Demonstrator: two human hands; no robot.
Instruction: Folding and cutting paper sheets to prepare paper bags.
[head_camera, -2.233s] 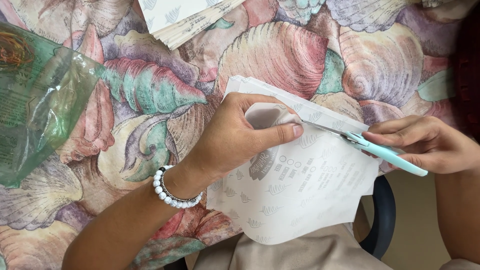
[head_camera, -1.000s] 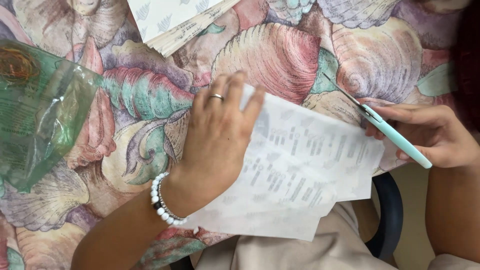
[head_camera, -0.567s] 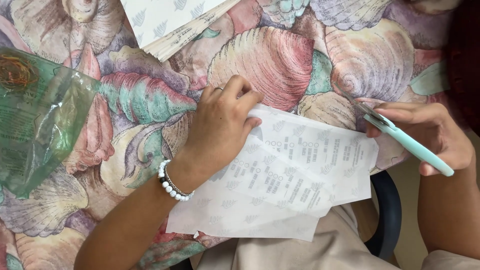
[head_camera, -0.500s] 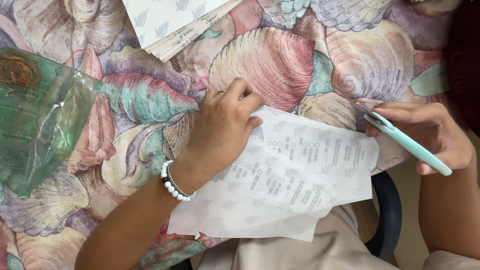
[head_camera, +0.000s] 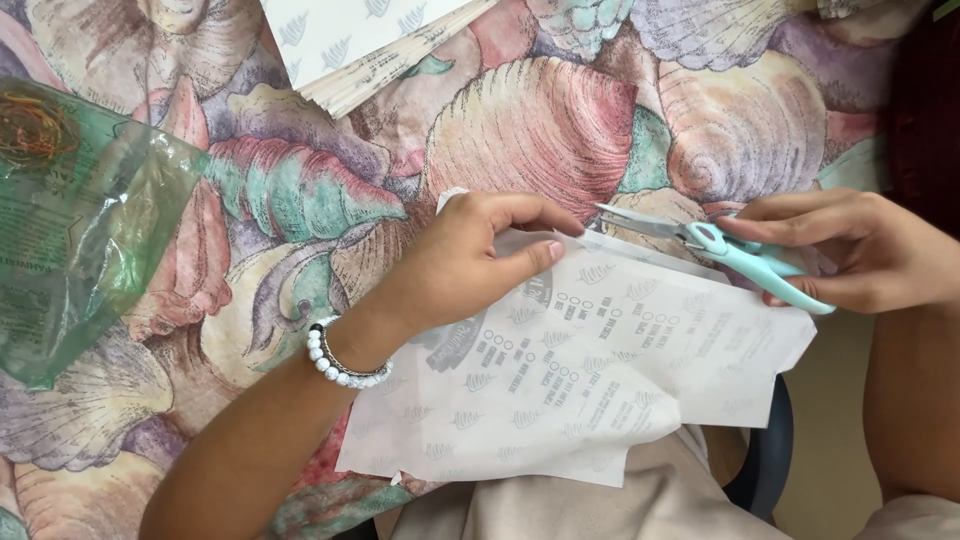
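The left hand (head_camera: 470, 265) sat near the centre of the frame, thumb and fingers pinching the upper edge of a sheet of thin printed paper (head_camera: 590, 385). A white bead bracelet (head_camera: 338, 362) circled its wrist. To the right, the right hand (head_camera: 850, 250) was closed around a pair of scissors (head_camera: 725, 250) with pale turquoise handles, the blades slightly parted and pointing left at the paper's top edge, just beside the left fingertips.

The paper spread from the centre toward the lower right, partly on the table and partly hanging past its edge over the person's lap. It looked very light and limp, wrinkled and faintly see-through, so it would likely sag, slide and tear easily; a hold close to the cut line, keeping the edge taut, seemed the surest grip.

Beneath lay a tablecloth (head_camera: 560, 120) patterned with large seashells. A crumpled green clear plastic bag (head_camera: 80, 230) sat at the left edge, with what seemed to be a tangle of rubber bands at its top. A stack of similar sheets (head_camera: 370, 40) was cut off at the upper edge. The right hand's fingers hid the scissor loops, and the left palm covered part of the print. A dark chair edge (head_camera: 765, 460) showed at lower right.
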